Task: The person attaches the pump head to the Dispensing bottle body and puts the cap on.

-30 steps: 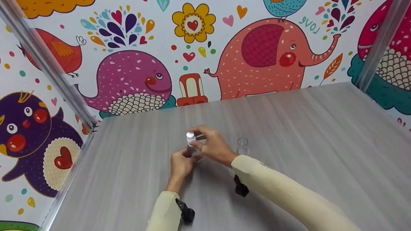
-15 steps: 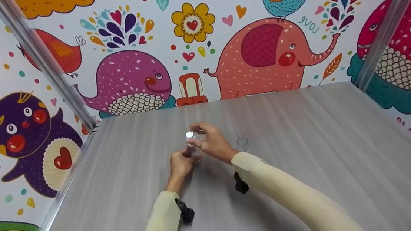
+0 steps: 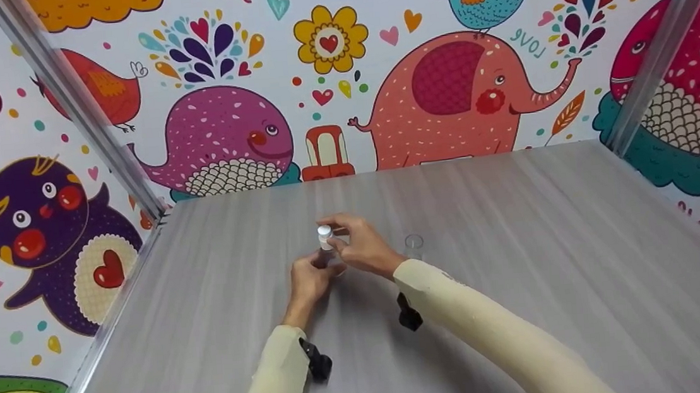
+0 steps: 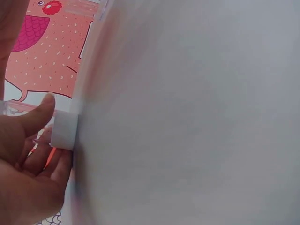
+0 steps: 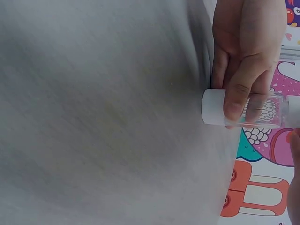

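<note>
A small clear bottle (image 5: 262, 110) with a white base (image 4: 64, 130) and a white cap (image 3: 324, 231) stands upright on the table. My left hand (image 3: 308, 284) holds its lower part, thumb on one side and fingers curled round the other, as the left wrist view shows. At the top, my right hand (image 3: 362, 245) pinches the cap between thumb and fingers. Only a little of the right hand (image 5: 294, 164) shows in the right wrist view, at the edge by the cap (image 5: 294, 111).
An empty-looking clear glass (image 3: 414, 242) stands on the grey wood-grain table (image 3: 505, 227), just right of my right hand and partly behind its wrist. A wall (image 3: 330, 109) printed with cartoon animals rises at the table's back edge, and metal posts (image 3: 660, 49) stand at the corners.
My right fingers loosened and shifted round the cap half a second ago, and now close on it again. The left hand, bottle and glass keep their places.
</note>
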Available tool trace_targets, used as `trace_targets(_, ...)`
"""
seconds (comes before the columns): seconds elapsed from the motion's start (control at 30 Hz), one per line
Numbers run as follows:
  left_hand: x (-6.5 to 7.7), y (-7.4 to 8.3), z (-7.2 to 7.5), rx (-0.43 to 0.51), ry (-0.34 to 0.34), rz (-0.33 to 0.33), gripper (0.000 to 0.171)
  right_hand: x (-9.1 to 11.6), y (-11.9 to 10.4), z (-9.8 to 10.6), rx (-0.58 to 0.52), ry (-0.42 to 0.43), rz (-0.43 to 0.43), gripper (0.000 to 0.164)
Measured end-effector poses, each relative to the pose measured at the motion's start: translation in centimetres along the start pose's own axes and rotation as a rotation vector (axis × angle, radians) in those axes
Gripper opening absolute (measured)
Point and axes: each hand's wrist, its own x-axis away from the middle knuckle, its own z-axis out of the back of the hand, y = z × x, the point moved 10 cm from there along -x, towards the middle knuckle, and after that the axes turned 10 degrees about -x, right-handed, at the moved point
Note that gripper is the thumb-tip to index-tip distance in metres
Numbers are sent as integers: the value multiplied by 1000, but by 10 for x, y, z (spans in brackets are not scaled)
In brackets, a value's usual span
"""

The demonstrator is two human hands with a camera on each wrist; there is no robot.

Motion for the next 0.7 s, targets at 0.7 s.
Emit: trace_targets(0.7,-1,1,2,-32,15,-20,26,0,1,3,37,29,37,35)
